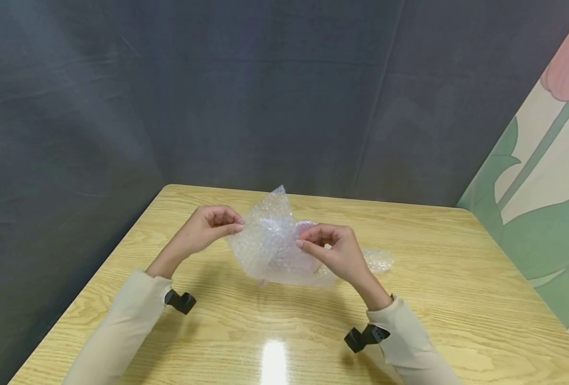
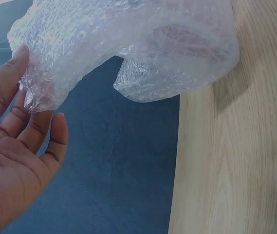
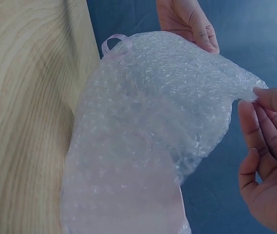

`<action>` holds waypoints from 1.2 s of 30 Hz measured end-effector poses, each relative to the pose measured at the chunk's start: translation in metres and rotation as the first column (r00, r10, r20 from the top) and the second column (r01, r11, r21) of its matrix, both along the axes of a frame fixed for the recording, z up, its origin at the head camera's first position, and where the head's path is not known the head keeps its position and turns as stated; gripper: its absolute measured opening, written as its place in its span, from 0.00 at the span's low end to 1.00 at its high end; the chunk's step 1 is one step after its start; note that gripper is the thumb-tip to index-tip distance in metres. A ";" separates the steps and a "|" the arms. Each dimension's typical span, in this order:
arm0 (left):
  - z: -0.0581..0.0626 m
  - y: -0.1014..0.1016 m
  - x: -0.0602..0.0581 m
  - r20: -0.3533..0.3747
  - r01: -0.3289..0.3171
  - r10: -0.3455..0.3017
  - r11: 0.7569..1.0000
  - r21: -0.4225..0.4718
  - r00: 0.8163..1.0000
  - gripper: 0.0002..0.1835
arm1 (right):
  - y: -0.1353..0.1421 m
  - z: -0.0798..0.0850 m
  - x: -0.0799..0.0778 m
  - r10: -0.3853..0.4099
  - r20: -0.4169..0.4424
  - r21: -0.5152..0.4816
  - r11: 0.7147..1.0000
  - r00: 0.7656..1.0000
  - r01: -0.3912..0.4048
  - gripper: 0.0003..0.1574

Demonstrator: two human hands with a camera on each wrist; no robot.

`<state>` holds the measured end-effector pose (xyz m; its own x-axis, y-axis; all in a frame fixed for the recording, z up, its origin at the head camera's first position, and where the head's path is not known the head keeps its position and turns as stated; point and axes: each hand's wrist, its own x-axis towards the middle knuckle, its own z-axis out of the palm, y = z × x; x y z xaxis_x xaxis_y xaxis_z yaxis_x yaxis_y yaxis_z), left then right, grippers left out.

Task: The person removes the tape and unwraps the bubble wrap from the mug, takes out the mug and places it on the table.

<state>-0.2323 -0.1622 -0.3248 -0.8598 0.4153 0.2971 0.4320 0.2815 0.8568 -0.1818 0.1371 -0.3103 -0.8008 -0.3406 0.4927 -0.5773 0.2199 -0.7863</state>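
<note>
A sheet of clear bubble wrap is held up between both hands over the table. My left hand pinches its left edge between thumb and fingers, as the left wrist view also shows. With thumb and fingertips my right hand pinches another edge; in the right wrist view that hand holds a pulled-out corner. Inside or behind the wrap is a pale pink object, mostly hidden, its kind blurred by the bubbles. A thin pink ribbon loop sticks out at the wrap's edge.
The wrap is over a light wood table. More bubble wrap extends to the right, beyond the right hand. A dark curtain hangs behind the table, and a wall painted with a flower stands at the right.
</note>
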 end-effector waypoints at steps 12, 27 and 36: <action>-0.007 -0.006 0.005 -0.001 0.037 -0.037 0.999 0.024 0.999 0.05 | -0.002 -0.001 0.004 0.035 0.014 0.004 0.999 0.999 -0.035 0.03; -0.007 -0.020 0.016 0.020 0.084 -0.085 0.996 0.011 0.996 0.08 | -0.001 -0.026 -0.010 0.135 -0.005 -0.021 0.991 0.991 -0.135 0.08; -0.008 -0.025 0.024 -0.013 0.152 -0.152 0.988 -0.014 0.988 0.06 | -0.005 -0.016 0.007 0.199 -0.037 0.017 0.980 0.979 -0.198 0.07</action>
<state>-0.2081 -0.1875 -0.3330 -0.7821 0.5449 0.3023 0.4824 0.2225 0.8472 -0.1752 0.1319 -0.3260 -0.6972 -0.4976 0.5161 -0.6403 0.1086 -0.7604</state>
